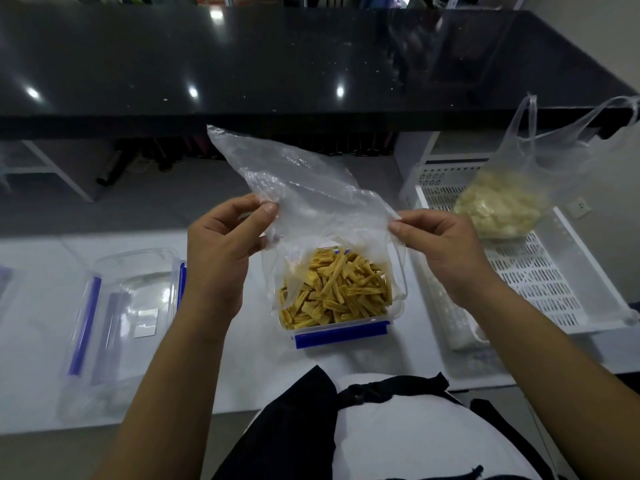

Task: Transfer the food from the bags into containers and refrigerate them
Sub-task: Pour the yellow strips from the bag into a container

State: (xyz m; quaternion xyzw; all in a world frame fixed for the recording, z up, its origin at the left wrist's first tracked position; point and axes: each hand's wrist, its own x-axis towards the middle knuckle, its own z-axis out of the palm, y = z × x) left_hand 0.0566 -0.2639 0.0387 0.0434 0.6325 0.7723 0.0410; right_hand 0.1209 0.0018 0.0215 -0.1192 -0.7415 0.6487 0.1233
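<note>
A clear, crumpled plastic bag [304,181], apparently emptied, is held up above a clear rectangular plastic container with a blue clip [341,332], its mouth hanging into the container. The container is filled with yellow ridged snack sticks [334,292]. At three o'clock of it, a second thin clear bag of pale food chunks [502,206] is seen in a white perforated tray [540,285]. At nine o'clock, a clear lid with blue clips [128,306] lies flat.

You've got two plastic bags: one empty bag [304,181] pinched in your fingers [266,209], one bag of pale food [502,206] beyond your right fingertips. Two containers: one filled container [337,296] under the fingers, one empty container [131,299] off past your left fingers. One white tray [540,271].
</note>
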